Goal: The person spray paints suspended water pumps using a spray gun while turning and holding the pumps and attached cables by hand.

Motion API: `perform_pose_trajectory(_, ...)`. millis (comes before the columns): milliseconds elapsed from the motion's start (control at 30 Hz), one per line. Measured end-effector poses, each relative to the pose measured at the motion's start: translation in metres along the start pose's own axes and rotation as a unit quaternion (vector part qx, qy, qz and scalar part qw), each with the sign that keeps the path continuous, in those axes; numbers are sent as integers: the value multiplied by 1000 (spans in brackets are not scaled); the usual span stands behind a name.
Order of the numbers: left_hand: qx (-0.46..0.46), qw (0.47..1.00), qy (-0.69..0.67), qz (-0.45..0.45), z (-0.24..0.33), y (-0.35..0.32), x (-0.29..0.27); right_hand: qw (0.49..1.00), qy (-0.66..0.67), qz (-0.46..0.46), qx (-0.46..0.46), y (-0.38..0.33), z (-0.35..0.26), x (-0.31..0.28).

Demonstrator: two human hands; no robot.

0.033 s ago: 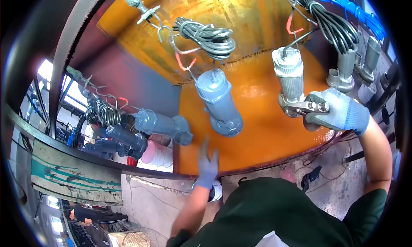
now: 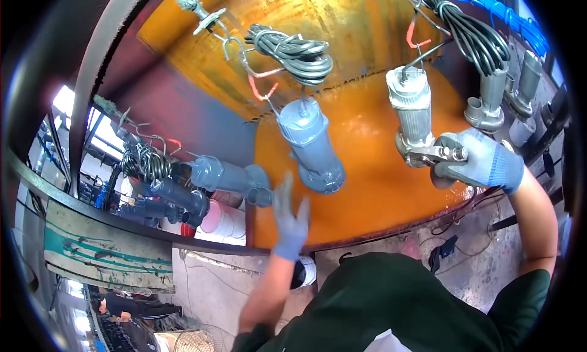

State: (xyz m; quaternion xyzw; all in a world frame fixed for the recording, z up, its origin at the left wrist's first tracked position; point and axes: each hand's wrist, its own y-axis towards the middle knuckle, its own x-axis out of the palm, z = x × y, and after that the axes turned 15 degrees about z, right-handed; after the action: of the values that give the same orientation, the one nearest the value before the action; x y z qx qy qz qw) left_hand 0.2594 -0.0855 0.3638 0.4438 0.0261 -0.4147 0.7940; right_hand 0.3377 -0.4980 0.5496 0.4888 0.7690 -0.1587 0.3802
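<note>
My right hand, in a blue-grey knit glove, is closed round a silver spray gun. The gun's front end is just in front of the base of an unpainted silver submersible pump, which hangs upright. A blue-grey pump, glossy all over, hangs left of it on a hook with a red sleeve. My gloved left hand is empty and slightly blurred, fingers apart, below and left of that pump and apart from it. Nearby on the left, another blue-grey pump hangs tilted in the view.
Behind the pumps stands a booth coated in orange and yellow. Coiled black cables hang above each pump. More bare pumps hang at right, beside a blue cable bundle. A pink-and-white bucket stands at left; a person is farther off.
My left hand has risen slightly and shifted left, its fingers spreading wider. The right hand keeps the spray gun at almost the same spot.
</note>
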Motion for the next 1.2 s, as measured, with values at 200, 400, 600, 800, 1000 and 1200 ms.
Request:
perform_pose_trajectory(200, 424, 891, 65, 147, 131, 219, 41, 996, -8, -50, 70, -13, 37, 17)
perform_pose_trajectory(400, 362, 932, 26, 26, 127, 255, 56, 994, 72, -47, 64, -29, 38, 7)
perform_pose_trajectory(600, 246, 963, -93, 65, 100, 234, 40, 997, 29, -25, 67, -18, -6, -25)
perform_pose_trajectory(800, 227, 942, -213, 125, 77, 227, 20, 993, 90, 69, -21, -2, -64, -56)
perform_pose_trajectory(1000, 198, 944, -252, 83, 57, 226, -15, 967, -36, 153, -199, 12, -59, -47)
perform_pose_trajectory(1200, 203, 935, -280, 72, 49, 227, -22, 979, 58, 113, -160, 20, -73, -32)
